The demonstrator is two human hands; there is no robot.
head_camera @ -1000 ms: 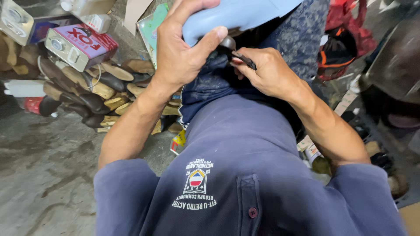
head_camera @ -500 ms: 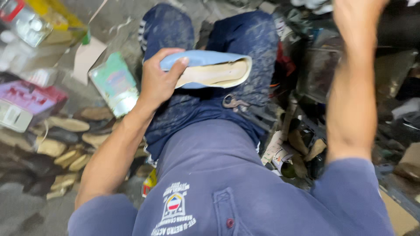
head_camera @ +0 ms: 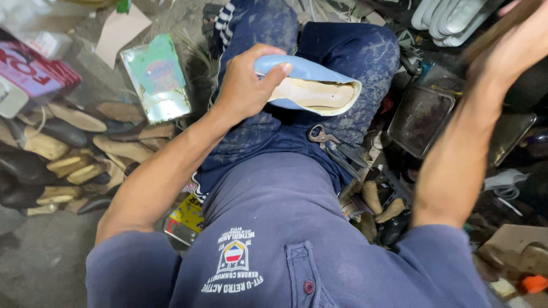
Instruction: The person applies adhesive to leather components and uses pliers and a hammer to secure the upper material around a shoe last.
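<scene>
Clearly the left hand (head_camera: 242, 85) clasps a blue shoe (head_camera: 311, 85); the blurred right hand's (head_camera: 516, 43) grip is unreadable

This is a small shoe repair workshop: many loose soles (head_camera: 68, 145) lie on the concrete floor (head_camera: 40, 262), pliers (head_camera: 337, 147) rest on the lap, and white heels (head_camera: 451, 20) are stacked.

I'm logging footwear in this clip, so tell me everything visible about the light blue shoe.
The light blue shoe is a slim flat with a smooth blue upper and a beige insole showing through its opening. It lies on its side above the person's jeans-clad lap, opening facing the camera. The left hand grips one end, thumb over the top edge. Nothing else touches it.
</scene>
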